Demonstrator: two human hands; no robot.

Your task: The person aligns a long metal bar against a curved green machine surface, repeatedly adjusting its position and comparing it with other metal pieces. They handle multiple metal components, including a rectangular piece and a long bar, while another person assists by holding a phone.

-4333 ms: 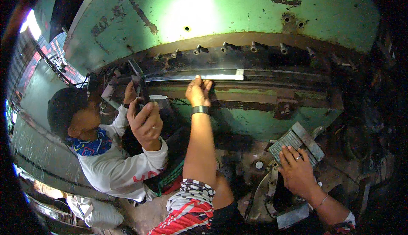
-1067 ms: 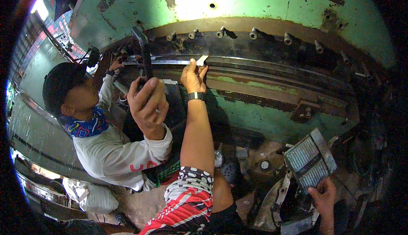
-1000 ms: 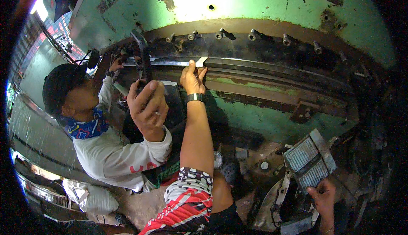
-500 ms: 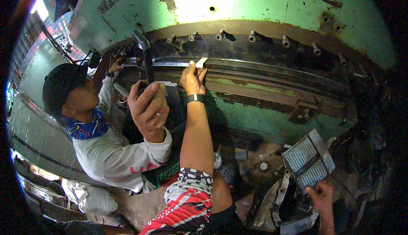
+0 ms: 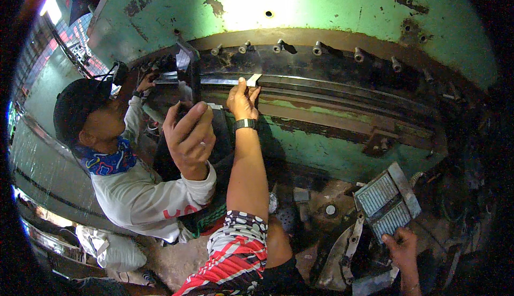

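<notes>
My left hand (image 5: 244, 100), with a dark watch at the wrist, reaches up to the long metal edge (image 5: 321, 86) of a green machine. Its thumb and fingers pinch a small pale angled strip (image 5: 254, 80) against that edge. Low on the right, my right hand (image 5: 400, 242) grips the lower corner of a grey ribbed metal plate (image 5: 386, 218), its thumb on the face; the plate has two louvred panels and a plain folded border. The fingers behind the plate are hidden.
A co-worker in a cap (image 5: 80, 108) is close on the left, one raised hand (image 5: 187, 135) at a dark bar-like object (image 5: 188, 71), the other at the machine edge. Several bolts (image 5: 317, 48) stick out above the edge. A white sack (image 5: 110, 248) and metal parts (image 5: 342, 253) lie on the floor.
The dark bar-like object by the co-worker's raised hand has shifted slightly right and turned. My two hands stay almost where they were, holding the same things.
</notes>
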